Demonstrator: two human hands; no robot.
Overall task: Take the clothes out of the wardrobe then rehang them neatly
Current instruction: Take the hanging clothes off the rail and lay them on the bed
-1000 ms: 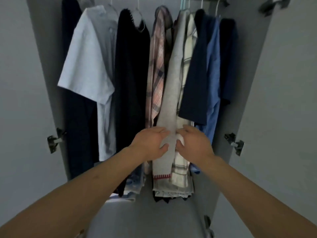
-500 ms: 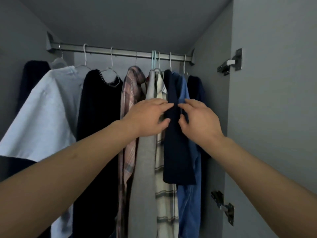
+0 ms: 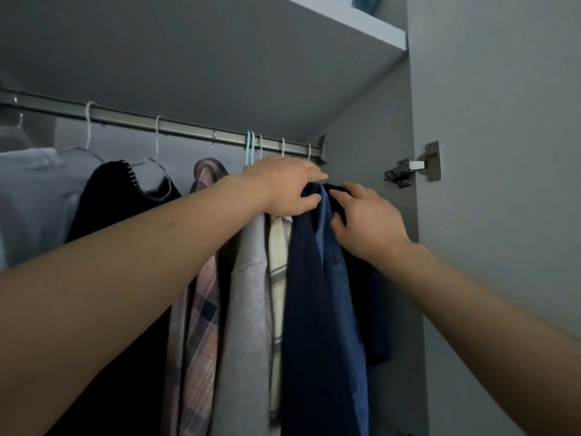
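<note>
The removal step is judged to be in hand: every garment is seen hanging on the rail (image 3: pixel 195 129). The left hand (image 3: pixel 283 187) is laid, fingers loosely curled, over the shoulder of the navy garment (image 3: pixel 301 278); the right hand (image 3: pixel 364 221) is half open against the blue shirt (image 3: pixel 342 278) (a firm grip cannot be told). A hook must next be lifted clear. Room is tight: the wardrobe wall (image 3: pixel 371 127) lies just beside, the shelf (image 3: pixel 220 58) above.

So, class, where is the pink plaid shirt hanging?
In the head view, the pink plaid shirt hangs left of centre, between the black sweater and the grey garment.
</note>
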